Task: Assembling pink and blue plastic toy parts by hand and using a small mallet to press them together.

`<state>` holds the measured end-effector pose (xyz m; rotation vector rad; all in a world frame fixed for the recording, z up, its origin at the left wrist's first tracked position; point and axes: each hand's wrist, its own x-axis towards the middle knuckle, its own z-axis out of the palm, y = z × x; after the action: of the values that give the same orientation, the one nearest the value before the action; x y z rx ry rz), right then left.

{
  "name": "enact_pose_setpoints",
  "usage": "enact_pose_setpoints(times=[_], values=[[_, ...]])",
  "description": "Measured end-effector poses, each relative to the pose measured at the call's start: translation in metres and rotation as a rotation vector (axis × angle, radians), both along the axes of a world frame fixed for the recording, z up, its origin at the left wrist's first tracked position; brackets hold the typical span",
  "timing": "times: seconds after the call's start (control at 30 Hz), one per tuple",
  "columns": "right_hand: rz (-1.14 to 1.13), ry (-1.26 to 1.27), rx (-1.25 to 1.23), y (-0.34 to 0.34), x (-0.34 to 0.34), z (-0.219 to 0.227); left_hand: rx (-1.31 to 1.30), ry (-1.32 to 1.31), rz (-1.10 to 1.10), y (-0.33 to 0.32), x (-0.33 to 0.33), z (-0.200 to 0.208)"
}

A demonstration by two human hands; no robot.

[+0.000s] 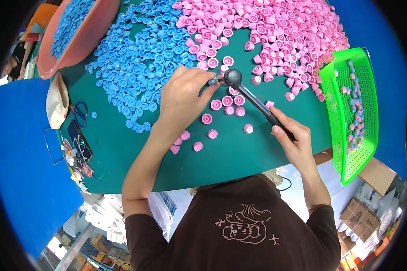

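The left hand [181,97] partly hides a small piece [213,81], and the upper edge of the view cuts the tub [89,39].

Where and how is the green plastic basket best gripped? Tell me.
Probably by both long rims of the green plastic basket, coming from left and right together: they stand raised, and the pink and blue pieces lying inside favour a level hold.

Cream pouch [57,105] sits at counter's [122,167] left edge, blue-handled scissors [78,113] just beside it; dark phone [74,131] lies near them. Lower right: cardboard box [359,217] beside plastic bags [388,212].
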<state>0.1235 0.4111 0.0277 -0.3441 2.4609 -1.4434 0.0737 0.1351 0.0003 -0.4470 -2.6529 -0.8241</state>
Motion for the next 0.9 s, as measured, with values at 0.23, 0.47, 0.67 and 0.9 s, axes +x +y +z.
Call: enact_pose_setpoints(times=[0.23, 0.47, 0.67, 0.9], values=[[-0.008, 0.046, 0.013, -0.002, 0.000, -0.001, 0.024, -0.030, 0.011, 0.001, 0.003, -0.001], [0.043, 0.253, 0.129, -0.010, -0.005, 0.013, 0.038, 0.027, 0.040, -0.026, 0.005, 0.018], [0.080, 0.125, 0.223, -0.020, -0.022, 0.025, 0.150, -0.063, 0.588, -0.114, 0.011, 0.053], [-0.082, 0.111, -0.021, -0.005, -0.026, 0.010, -0.079, -0.214, 0.502, -0.166, 0.009, 0.025]])
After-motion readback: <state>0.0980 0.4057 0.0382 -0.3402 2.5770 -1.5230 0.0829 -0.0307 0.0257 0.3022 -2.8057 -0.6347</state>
